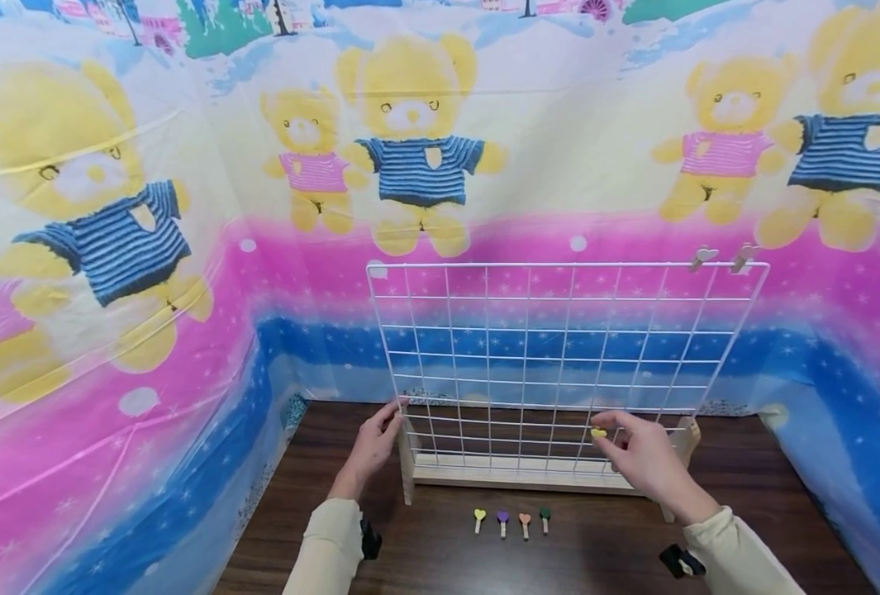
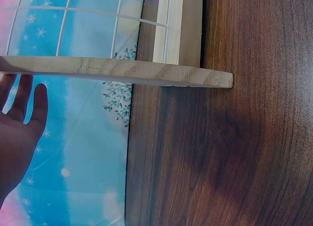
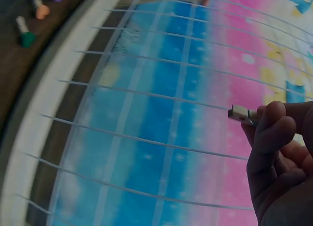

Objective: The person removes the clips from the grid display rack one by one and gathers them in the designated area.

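Our right hand [image 1: 644,456] pinches a yellow clip [image 1: 598,433] in front of the lower right of the grid [image 1: 484,265]; we cannot tell whether clip and wire touch. Our left hand [image 1: 375,438], fingers extended, rests against the left post [image 2: 122,69]. On the table [image 1: 440,562], before the grid, we find a row: second yellow clip [image 1: 480,516], purple clip [image 1: 502,519], orange clip [image 1: 525,521], green clip [image 1: 545,516]. Two pale clips [image 1: 704,255] sit at the grid's top right.

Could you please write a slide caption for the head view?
Right hand pinching a yellow heart clip at a white wire grid, left hand at its left edge.
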Demonstrator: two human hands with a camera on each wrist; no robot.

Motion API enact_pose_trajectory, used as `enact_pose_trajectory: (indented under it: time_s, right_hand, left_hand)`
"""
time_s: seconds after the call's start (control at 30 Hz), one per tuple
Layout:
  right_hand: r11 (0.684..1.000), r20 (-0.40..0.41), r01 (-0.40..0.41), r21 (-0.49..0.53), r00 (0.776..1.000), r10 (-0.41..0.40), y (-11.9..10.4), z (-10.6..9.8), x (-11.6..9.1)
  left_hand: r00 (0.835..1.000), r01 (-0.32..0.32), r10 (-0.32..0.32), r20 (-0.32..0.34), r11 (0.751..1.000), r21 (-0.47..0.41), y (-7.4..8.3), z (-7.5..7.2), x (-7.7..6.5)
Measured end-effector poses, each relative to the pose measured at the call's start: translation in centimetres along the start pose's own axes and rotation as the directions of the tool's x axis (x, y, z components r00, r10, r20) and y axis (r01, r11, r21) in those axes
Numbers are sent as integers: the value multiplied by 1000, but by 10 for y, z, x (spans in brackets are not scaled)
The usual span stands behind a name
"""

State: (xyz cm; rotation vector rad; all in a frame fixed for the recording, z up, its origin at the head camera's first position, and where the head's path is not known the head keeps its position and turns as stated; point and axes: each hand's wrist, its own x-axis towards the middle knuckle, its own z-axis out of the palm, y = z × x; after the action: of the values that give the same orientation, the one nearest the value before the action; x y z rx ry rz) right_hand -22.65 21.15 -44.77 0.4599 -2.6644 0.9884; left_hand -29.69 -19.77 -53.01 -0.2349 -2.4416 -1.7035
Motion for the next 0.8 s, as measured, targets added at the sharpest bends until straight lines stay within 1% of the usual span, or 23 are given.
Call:
enact_pose_trajectory:
  time_s: [0.07,0.3,0.5,0.6,0.67,0.8]
  right_hand:
    - [1000,37,-9,5,999,9,8,9,-3]
    - [998,111,54,12,992,-55,33,43,-17]
    - [996,181,72,43,980,-79,56,73,-27]
    - [996,193,67,65,978,-78,65,86,-31]
    - [995,220,47,86,973,-65,70,94,-34]
    - [990,311,-13,139,950,-31,82,109,-39]
  left_hand:
    - [1000,2,-2,3,1000,1,0,0,0]
    - [1000,11,-11,14,1000,-2,0,-1,0]
    - [1000,9,-9,11,1000,9,2,0,0]
    - [1000,-6,6,9,1000,13,2,0,0]
    - [1000,-7,7,5,1000,10,2,1,0]
    - [1000,-3,3,4,1000,15,1,0,-1]
